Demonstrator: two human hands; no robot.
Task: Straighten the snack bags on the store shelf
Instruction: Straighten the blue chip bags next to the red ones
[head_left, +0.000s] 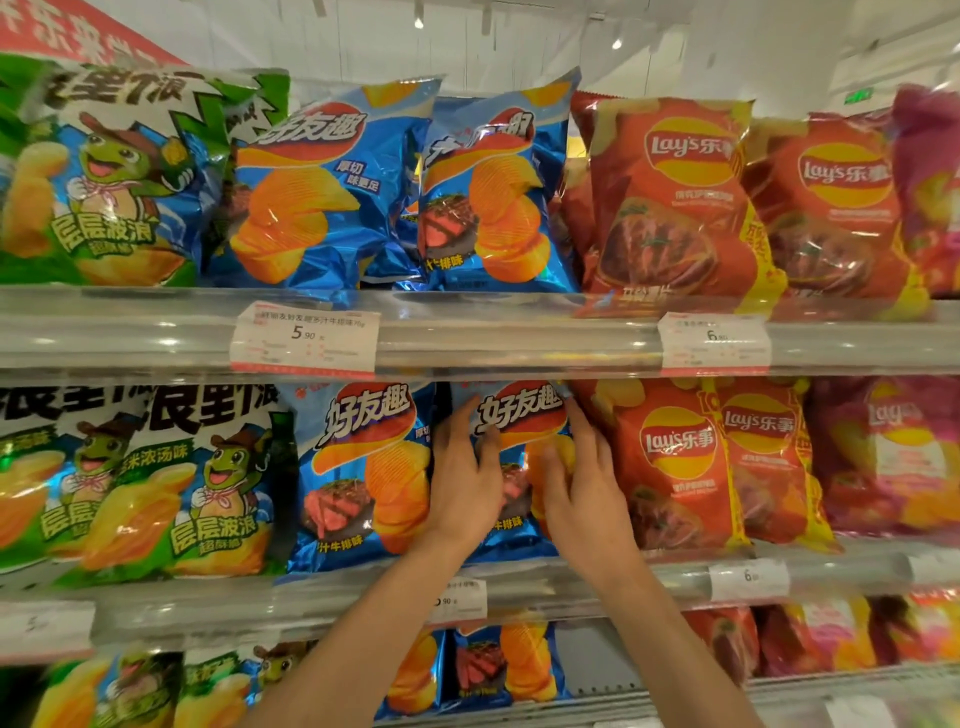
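Observation:
A blue chip bag (519, 415) stands upright on the middle shelf (571, 577), between another blue bag (358, 467) and a red Lay's bag (670, 462). My left hand (462, 478) clasps its left edge, fingers spread over the front. My right hand (582, 478) presses on its right side, next to the red bag. Both forearms reach up from the bottom of the view and hide the lower half of the bag.
Green wave-chip bags (182, 493) fill the left of the middle shelf, pink bags (893, 457) the right. The top shelf (467, 332) carries green, blue and red bags with price tags (306, 340) on its rail. A lower shelf holds more bags (483, 670).

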